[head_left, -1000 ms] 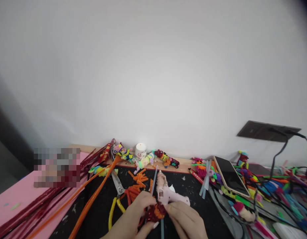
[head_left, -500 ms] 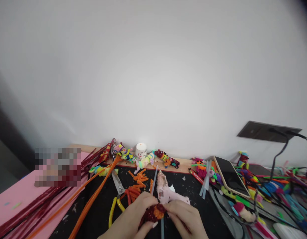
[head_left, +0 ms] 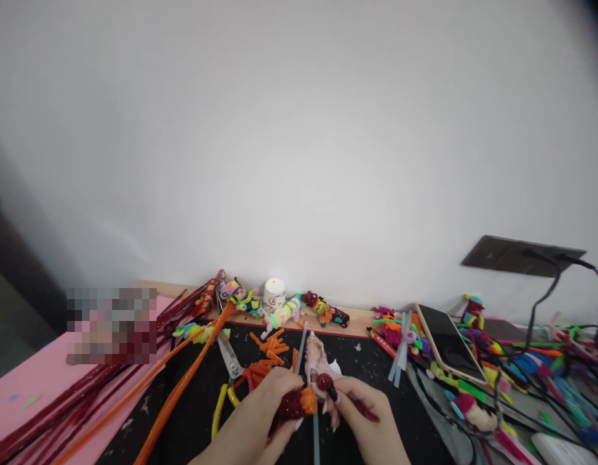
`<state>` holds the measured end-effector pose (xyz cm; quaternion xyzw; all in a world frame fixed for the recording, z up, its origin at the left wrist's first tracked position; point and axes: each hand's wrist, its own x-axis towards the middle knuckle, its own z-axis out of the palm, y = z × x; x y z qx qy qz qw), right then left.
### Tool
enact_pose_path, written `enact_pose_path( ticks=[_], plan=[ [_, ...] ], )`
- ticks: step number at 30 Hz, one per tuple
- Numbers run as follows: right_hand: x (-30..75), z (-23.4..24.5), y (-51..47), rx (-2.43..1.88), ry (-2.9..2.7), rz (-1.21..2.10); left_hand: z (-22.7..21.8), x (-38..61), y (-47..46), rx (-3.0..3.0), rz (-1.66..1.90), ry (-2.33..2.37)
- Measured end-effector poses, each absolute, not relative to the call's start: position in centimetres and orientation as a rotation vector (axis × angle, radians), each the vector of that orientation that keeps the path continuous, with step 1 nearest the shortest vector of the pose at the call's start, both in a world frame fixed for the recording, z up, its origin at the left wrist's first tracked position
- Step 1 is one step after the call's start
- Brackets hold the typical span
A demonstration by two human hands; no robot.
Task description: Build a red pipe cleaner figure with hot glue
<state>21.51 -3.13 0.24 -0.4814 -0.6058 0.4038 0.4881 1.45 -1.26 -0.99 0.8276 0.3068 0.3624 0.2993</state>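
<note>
My left hand [head_left: 263,413] is closed around a dark red and orange fuzzy craft piece [head_left: 292,407], its orange end facing right. Between the fingertips of my right hand [head_left: 369,420] is a small round dark red piece [head_left: 324,382] with a dark part below it. A dark red strand [head_left: 364,408] lies against the right palm. The two pieces are apart. Just behind the hands lies a pale pink glue gun [head_left: 316,354], partly hidden by the right hand; a translucent glue stick [head_left: 317,442] extends toward me below it.
Left of the hands are yellow-handled scissors [head_left: 228,355] and cut orange pieces [head_left: 274,345]. Long orange strands [head_left: 175,407] cross the black mat. Fuzzy figures [head_left: 284,313] and a white cup [head_left: 274,294] line the wall. A phone [head_left: 449,342], cables and colourful strands crowd the right.
My right hand has shifted slightly right, away from the left. The small round dark red piece now shows in its fingertips, separated from the red and orange piece in the left hand.
</note>
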Motion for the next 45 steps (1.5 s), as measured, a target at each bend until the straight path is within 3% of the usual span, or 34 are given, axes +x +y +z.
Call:
enact_pose_path(
  ticks=[5,14,31,35,41,45],
  plan=[
    [21.5,0.0,-2.9,-1.14,-1.343,1.205,-1.0,1.3,-1.1,2.27,0.927,0.894],
    [20.3,-0.2,-3.7,-1.227,-1.324,1.568,-0.4,1.2,-0.6,2.53,0.951,0.6],
    [20.8,-2.2,-3.6,-1.112,-1.228,1.631,-0.2,1.1,-0.9,2.446,0.947,0.679],
    [21.4,-1.3,-3.9,-1.194,-1.452,1.368,-0.6,0.9,-0.9,2.354,0.976,0.863],
    [22.8,-0.3,-4.0,-1.389,-1.883,0.323,-0.9,0.5,0.0,2.165,1.127,1.23],
    [23.0,-1.0,-3.1,-1.564,-1.98,0.0,-1.4,-0.2,1.1,2.136,1.18,1.373]
  ],
)
